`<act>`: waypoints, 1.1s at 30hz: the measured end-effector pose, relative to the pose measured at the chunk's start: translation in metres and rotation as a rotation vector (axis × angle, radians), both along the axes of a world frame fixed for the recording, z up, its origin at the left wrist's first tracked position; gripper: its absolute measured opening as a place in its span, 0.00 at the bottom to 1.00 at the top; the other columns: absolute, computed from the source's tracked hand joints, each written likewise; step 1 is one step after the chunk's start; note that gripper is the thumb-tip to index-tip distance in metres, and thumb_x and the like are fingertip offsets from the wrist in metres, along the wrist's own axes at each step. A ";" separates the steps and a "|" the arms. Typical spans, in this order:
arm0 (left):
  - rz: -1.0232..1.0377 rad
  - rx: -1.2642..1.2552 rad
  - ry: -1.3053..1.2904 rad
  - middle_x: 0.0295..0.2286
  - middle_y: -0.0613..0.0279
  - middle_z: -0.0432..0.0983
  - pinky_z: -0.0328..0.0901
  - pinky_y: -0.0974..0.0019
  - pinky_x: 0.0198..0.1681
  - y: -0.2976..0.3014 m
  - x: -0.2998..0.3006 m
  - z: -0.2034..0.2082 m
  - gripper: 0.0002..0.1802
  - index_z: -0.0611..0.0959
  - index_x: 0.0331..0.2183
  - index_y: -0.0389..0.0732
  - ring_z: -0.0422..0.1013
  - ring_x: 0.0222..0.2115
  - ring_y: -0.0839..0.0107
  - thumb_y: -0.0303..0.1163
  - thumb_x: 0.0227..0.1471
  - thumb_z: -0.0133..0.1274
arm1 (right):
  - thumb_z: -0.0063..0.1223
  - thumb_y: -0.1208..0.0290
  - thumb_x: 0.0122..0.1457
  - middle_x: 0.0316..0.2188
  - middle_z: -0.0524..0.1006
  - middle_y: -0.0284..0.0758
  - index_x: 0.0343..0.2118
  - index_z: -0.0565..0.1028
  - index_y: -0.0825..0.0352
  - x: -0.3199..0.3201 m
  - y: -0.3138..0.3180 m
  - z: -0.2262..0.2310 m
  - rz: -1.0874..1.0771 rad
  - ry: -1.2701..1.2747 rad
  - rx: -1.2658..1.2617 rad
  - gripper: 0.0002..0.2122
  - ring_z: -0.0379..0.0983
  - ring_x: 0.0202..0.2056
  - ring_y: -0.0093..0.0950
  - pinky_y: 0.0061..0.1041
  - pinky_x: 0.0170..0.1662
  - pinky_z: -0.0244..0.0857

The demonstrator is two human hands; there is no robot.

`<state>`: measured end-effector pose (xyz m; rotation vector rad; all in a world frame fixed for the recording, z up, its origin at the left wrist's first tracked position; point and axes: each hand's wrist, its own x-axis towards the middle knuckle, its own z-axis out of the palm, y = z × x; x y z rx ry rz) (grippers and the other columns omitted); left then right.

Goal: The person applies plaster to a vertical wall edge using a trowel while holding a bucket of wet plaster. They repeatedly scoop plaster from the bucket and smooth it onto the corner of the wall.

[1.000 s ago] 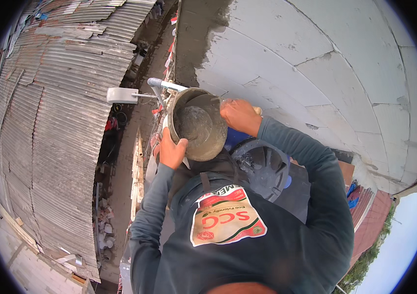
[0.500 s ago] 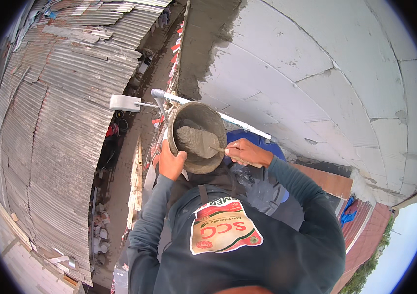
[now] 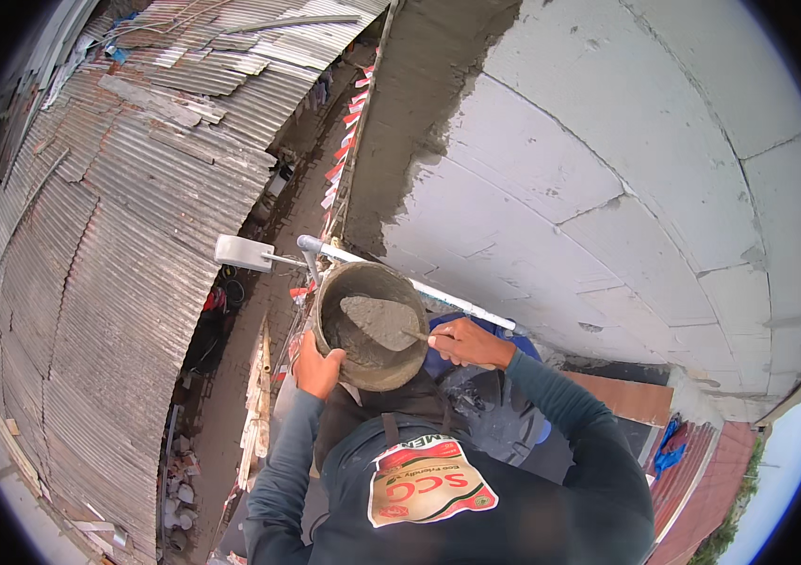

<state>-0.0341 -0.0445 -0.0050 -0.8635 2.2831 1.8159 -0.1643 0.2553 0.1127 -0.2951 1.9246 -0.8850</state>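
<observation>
A round bucket (image 3: 377, 375), caked with grey mortar, is held close in front of my body. My left hand (image 3: 318, 365) grips its left rim, thumb on the near side and fingers around the outside. In my right hand (image 3: 469, 343) is the handle of a trowel (image 3: 380, 321), whose blade lies inside the bucket mouth, covered with wet grey mortar. More mortar (image 3: 358, 348) shows beneath the blade. The fingers of my right hand are wrapped round the handle at the bucket's right rim.
A pale block wall (image 3: 551, 160) rises ahead and right, with a wet mortar strip (image 3: 410, 113) along its left edge. A white pipe (image 3: 461, 303) and a lamp (image 3: 244, 252) stick out beyond the bucket. Left lies a drop to an alley (image 3: 240, 348) and a corrugated roof (image 3: 127, 273). A blue drum (image 3: 523, 325) stands right.
The view has shifted, so the wall and bucket sit lower in it. The trowel blade has turned, its mortar now flatter and more pointed. Both hands keep their holds.
</observation>
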 end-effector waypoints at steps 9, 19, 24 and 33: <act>0.050 0.048 0.022 0.37 0.40 0.75 0.66 0.52 0.46 -0.001 -0.004 -0.042 0.28 0.72 0.36 0.33 0.72 0.42 0.43 0.35 0.32 0.64 | 0.45 0.53 0.74 0.29 0.75 0.31 0.47 0.76 0.70 -0.039 -0.017 0.159 0.107 -0.118 -0.052 0.21 0.72 0.24 0.18 0.23 0.25 0.69; 0.081 0.069 0.047 0.39 0.41 0.77 0.68 0.53 0.49 0.008 -0.012 0.008 0.26 0.75 0.40 0.31 0.74 0.42 0.45 0.28 0.35 0.60 | 0.40 0.56 0.76 0.25 0.72 0.35 0.41 0.72 0.73 -0.171 -0.036 0.305 -0.242 -0.227 -0.577 0.20 0.65 0.11 0.19 0.19 0.10 0.62; 0.114 0.123 0.112 0.38 0.40 0.77 0.68 0.53 0.49 0.011 -0.022 -0.025 0.26 0.74 0.40 0.30 0.74 0.41 0.45 0.28 0.35 0.61 | 0.32 0.55 0.77 0.22 0.68 0.34 0.42 0.68 0.73 -0.203 -0.004 0.408 -0.160 -0.061 -0.844 0.21 0.62 0.08 0.18 0.19 0.07 0.67; 0.154 0.291 0.004 0.35 0.45 0.77 0.70 0.57 0.42 -0.001 -0.041 -0.040 0.26 0.75 0.39 0.31 0.75 0.38 0.53 0.25 0.32 0.60 | 0.53 0.61 0.71 0.26 0.74 0.34 0.41 0.73 0.71 -0.085 -0.016 0.344 -0.178 0.608 -0.497 0.15 0.72 0.20 0.19 0.22 0.20 0.67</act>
